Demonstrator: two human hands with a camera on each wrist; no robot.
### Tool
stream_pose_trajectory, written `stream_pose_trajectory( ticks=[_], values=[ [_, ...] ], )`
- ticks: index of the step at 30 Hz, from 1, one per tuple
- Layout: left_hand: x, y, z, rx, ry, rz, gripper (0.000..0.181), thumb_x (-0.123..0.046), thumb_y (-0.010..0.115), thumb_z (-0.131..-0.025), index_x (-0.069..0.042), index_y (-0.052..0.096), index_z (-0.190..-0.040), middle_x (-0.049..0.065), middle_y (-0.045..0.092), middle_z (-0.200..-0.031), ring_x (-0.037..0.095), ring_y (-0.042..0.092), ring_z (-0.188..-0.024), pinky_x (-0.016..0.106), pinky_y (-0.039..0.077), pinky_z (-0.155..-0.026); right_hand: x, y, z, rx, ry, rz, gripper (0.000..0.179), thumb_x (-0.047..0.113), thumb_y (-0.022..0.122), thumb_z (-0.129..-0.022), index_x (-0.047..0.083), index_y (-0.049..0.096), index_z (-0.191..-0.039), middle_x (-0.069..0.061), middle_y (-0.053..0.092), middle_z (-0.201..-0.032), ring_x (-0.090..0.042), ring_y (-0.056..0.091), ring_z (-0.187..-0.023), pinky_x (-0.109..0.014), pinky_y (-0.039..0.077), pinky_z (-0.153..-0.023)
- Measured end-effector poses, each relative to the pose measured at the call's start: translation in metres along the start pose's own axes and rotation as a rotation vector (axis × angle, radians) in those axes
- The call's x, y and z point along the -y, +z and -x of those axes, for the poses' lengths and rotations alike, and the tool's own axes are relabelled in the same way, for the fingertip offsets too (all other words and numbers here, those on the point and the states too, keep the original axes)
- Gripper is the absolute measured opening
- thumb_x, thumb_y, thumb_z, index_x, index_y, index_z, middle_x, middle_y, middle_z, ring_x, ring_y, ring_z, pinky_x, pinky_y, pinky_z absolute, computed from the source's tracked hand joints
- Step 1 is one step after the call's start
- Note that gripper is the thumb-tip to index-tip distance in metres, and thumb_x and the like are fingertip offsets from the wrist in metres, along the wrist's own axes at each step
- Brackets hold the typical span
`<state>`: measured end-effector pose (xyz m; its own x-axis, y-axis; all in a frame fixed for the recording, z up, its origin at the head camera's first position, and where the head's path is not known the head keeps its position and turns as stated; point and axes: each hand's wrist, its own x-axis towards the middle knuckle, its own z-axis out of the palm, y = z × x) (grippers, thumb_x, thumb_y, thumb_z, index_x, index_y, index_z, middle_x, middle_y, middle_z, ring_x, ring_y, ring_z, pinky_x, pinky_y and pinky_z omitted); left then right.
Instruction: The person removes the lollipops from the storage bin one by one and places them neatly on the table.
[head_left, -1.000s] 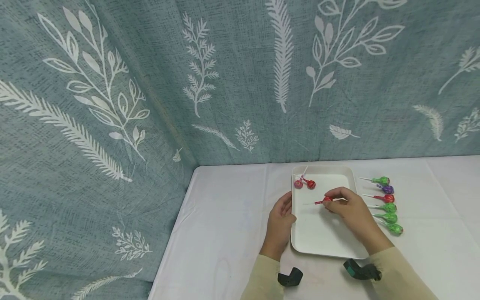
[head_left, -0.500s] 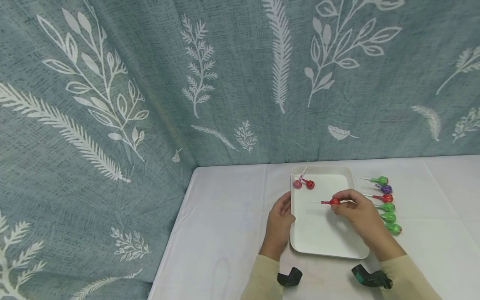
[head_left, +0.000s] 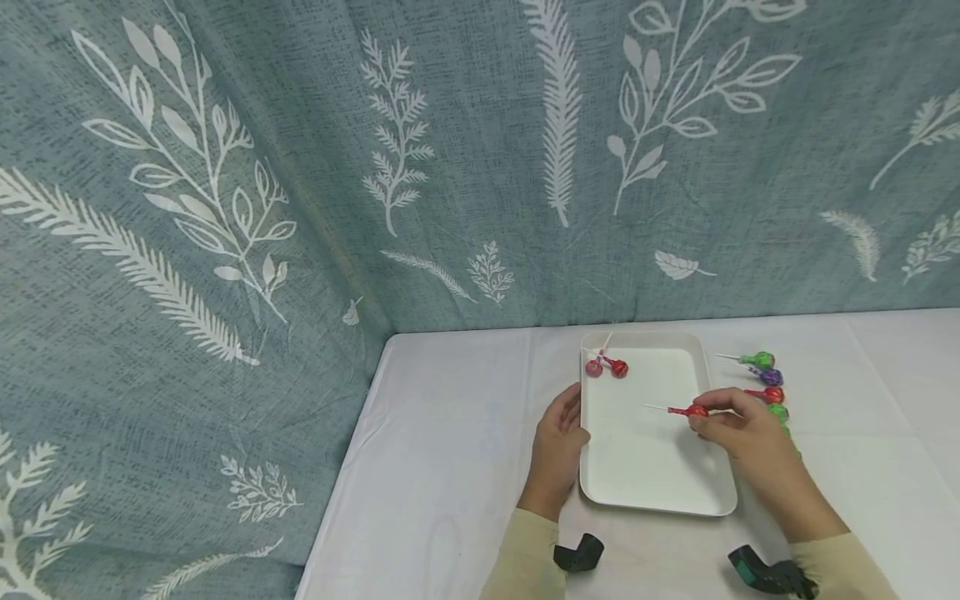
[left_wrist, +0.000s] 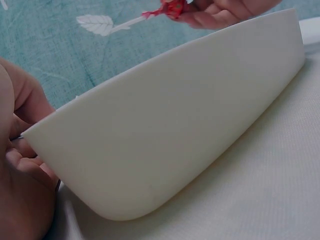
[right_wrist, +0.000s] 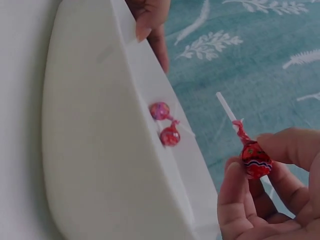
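My right hand (head_left: 750, 429) pinches a red-wrapped lollipop (head_left: 697, 411) by its candy head, above the white tray's right side. Its white stick points left; the right wrist view shows the lollipop (right_wrist: 256, 161) between thumb and fingers. At the left edge of the white tray (head_left: 660, 475), my left hand (head_left: 557, 450) grips the side, thumb over the rim and fingers outside. Inside the tray's far left corner lie a pink lollipop (head_left: 594, 367) and a red lollipop (head_left: 618, 368), sticks crossing. In the left wrist view the tray wall (left_wrist: 165, 120) hides the tray floor.
Right of the tray stands a column of lollipops: a green one (head_left: 759, 360), a purple one (head_left: 771, 377), a red one (head_left: 772, 395) and several green ones partly behind my right hand. A white cloth (head_left: 450, 450) covers the table; a patterned teal curtain (head_left: 480, 167) hangs behind.
My right hand has moved right with the red lollipop, from over the tray's middle to its right edge, now covering part of the green lollipops. The left hand has stayed on the tray.
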<state>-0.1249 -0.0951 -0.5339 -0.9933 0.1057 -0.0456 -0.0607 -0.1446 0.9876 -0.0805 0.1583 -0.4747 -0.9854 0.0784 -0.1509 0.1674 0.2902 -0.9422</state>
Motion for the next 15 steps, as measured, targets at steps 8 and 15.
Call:
stream_pose_trajectory(
  ticks=[8, 15],
  values=[
    [-0.002, 0.001, 0.001, -0.004, -0.002, -0.015, 0.073, 0.015, 0.043, -0.088, 0.001, 0.049, -0.160, 0.014, 0.053, -0.159, 0.027, 0.049, -0.148, 0.032, 0.043, -0.118, -0.013, -0.013, 0.010, -0.074, -0.035, 0.039, 0.035, 0.019, 0.078, -0.102, 0.000, 0.069, -0.129, -0.003, 0.071, -0.112, -0.012, 0.068, -0.089, -0.021, 0.056, -0.074],
    [-0.003, 0.001, 0.002, -0.005, -0.005, -0.022, 0.073, 0.014, 0.044, -0.088, -0.001, 0.050, -0.159, 0.014, 0.053, -0.160, 0.027, 0.049, -0.149, 0.032, 0.043, -0.118, -0.020, -0.022, 0.020, -0.083, 0.034, 0.101, 0.040, 0.030, 0.078, -0.104, 0.004, 0.069, -0.133, -0.004, 0.070, -0.116, -0.010, 0.063, -0.095, -0.022, 0.053, -0.074]
  ],
)
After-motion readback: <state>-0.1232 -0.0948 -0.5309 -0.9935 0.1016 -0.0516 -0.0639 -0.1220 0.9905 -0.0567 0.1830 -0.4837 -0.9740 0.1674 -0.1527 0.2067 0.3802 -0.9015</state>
